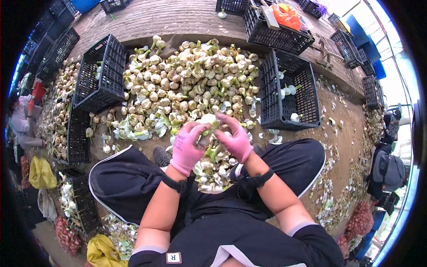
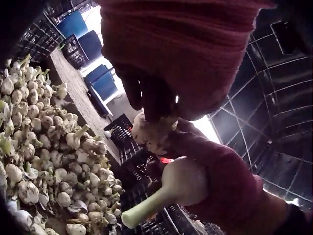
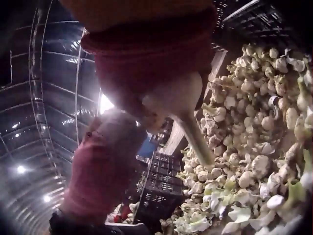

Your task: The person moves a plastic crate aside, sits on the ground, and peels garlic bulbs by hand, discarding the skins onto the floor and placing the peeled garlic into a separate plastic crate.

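Both hands wear pink gloves and meet in front of the chest. In the head view a pale garlic bulb (image 1: 208,119) sits between the left hand (image 1: 187,147) and the right hand (image 1: 236,140). The left wrist view shows the left fingers gripping a dirt-marked garlic bulb (image 2: 148,135), with the right fingertips right at it. A clean white garlic bulb with a long green stem (image 2: 183,182) is held in the right hand; its stem (image 3: 193,137) points down in the right wrist view. Loose garlic skins (image 1: 212,172) are heaped below the hands.
Ahead lies a large pile of unpeeled garlic (image 1: 191,80), between a black crate on the left (image 1: 100,73) and one on the right (image 1: 289,104) holding several white bulbs. Behind the pile runs a wooden ledge (image 1: 178,22). Another person (image 1: 24,120) sits at far left.
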{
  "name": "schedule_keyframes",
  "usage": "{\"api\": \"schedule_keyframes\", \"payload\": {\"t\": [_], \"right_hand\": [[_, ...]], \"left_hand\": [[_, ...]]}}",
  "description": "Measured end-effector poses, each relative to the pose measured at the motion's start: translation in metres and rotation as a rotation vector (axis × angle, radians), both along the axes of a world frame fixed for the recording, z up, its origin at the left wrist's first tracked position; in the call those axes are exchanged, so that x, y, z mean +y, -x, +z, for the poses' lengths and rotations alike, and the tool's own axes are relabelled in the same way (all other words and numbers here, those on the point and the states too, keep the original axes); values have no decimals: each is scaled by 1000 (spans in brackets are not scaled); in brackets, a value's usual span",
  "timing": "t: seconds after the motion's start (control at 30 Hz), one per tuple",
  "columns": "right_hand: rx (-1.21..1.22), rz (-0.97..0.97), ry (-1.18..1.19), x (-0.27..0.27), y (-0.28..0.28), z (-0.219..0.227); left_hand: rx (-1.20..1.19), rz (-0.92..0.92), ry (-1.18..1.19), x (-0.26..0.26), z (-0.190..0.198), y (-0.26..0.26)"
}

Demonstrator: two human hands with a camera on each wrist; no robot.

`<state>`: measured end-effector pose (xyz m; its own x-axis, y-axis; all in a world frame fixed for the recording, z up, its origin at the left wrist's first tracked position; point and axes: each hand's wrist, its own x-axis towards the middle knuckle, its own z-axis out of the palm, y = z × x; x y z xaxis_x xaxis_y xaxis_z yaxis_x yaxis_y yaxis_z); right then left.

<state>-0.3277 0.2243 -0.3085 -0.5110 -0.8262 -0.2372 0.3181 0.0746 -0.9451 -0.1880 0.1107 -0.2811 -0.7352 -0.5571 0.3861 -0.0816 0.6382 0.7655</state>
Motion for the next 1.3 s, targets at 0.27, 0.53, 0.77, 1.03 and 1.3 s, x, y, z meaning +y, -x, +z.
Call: {"api": "schedule_keyframes", "payload": {"t": [0.27,0.53,0.77,1.03,1.3], "right_hand": [[1010,-53,78,-1,8,13],[1139,304,-691,14,28,-15],[358,224,-274,-1,11,8],[-616,-135,148,6,24,29],[-471,-999,160,45,217,52]], "left_hand": [[152,131,-371,9,-10,6],[692,254,-1497,-26,2,-6],[726,133,-1972,-24,5,-5],[181,2,-1302,-10,-3,3],[752,478,-1194,-53,9,-15]]}}
